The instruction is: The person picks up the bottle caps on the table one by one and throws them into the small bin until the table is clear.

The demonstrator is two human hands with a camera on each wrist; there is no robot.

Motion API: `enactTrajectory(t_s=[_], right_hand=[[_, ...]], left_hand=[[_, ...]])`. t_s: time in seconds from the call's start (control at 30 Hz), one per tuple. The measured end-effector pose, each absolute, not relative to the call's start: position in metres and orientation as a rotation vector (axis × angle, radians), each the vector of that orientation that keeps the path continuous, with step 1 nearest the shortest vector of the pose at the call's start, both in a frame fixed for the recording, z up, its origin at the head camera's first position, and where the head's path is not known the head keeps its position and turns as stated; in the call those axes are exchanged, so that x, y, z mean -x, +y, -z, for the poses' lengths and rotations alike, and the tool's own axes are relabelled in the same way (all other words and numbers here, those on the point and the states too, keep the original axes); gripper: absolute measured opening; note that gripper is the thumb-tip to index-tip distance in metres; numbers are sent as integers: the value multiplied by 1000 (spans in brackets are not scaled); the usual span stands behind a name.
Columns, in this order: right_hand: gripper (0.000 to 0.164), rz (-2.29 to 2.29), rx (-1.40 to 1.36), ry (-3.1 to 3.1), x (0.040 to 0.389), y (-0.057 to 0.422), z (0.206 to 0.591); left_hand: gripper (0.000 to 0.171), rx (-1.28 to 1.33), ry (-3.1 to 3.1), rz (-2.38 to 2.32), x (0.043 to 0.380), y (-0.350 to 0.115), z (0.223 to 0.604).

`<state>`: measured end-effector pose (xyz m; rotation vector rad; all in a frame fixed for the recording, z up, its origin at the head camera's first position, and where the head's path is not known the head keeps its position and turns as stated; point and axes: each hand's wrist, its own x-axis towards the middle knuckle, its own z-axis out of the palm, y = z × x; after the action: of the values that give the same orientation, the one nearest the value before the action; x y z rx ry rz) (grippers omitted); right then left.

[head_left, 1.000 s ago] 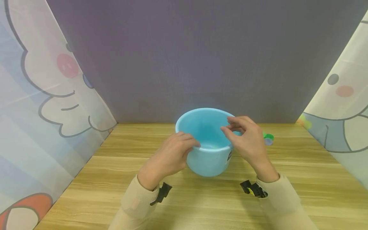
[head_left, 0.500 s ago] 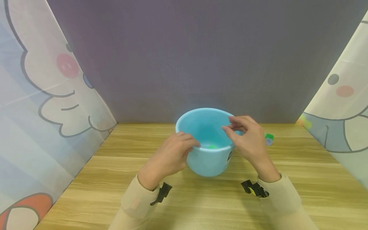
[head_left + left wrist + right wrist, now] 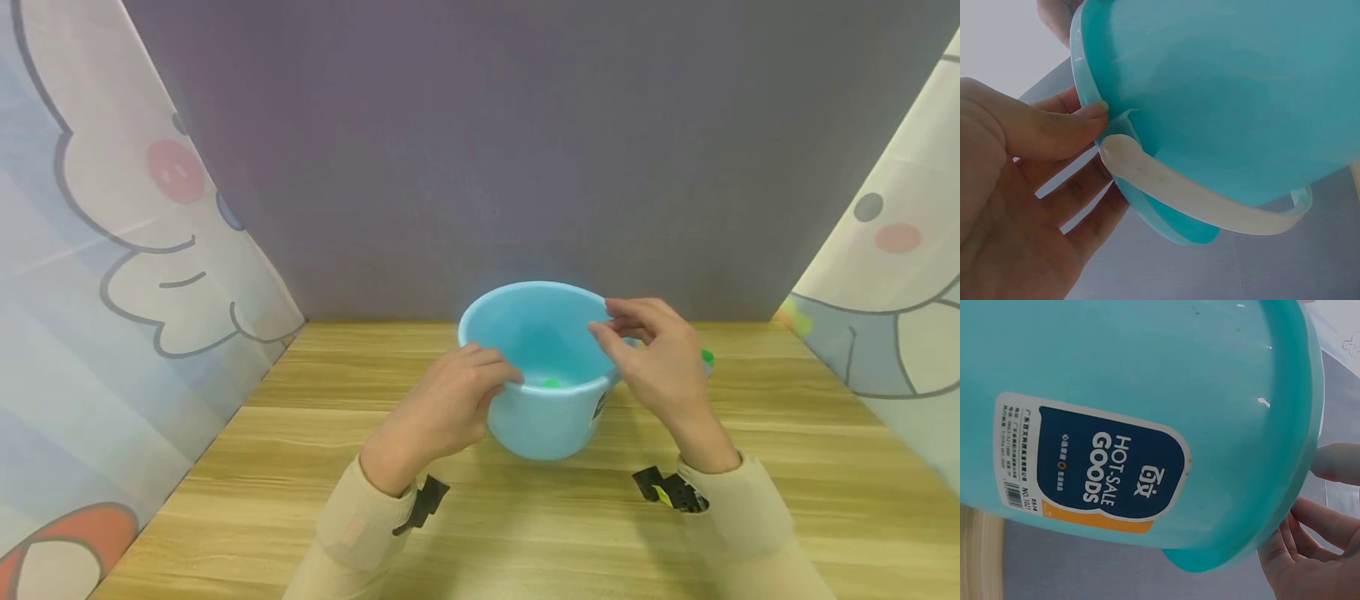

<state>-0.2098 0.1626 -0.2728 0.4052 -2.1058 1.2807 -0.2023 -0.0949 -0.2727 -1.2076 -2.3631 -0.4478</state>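
A light blue plastic bucket stands on the wooden table, with a white handle hanging on its outside in the left wrist view. My left hand grips its near left rim, thumb outside and fingers over the edge. Over the right part of the rim is my right hand, thumb and fingers apart, with nothing seen between them. Low inside the bucket shows a small green thing, mostly cut off by the near rim. Beyond the right hand, another green thing peeks out on the table.
A dark grey panel rises behind the table. Cloths with cartoon prints hang at the left and right sides. The bucket's side carries a printed label.
My right hand has moved slightly right, covering more of the green thing on the table. The green thing inside the bucket has become visible. My left hand has stayed on the rim.
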Motion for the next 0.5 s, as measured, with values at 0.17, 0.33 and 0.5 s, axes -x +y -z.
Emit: enactTrajectory(t_s=[0.17,0.33,0.5], right_hand=[[32,-1274,-411,-2096,210,167,273],[30,-1244,-408,-2063,213,174,271],[31,-1189,-380,-2094,215,183,268]], left_hand=[[31,1211,-2365,455,201,-94,272],[31,1211,-2360,459,201,-93,272],[31,1209,-2361,452,201,-93,273]])
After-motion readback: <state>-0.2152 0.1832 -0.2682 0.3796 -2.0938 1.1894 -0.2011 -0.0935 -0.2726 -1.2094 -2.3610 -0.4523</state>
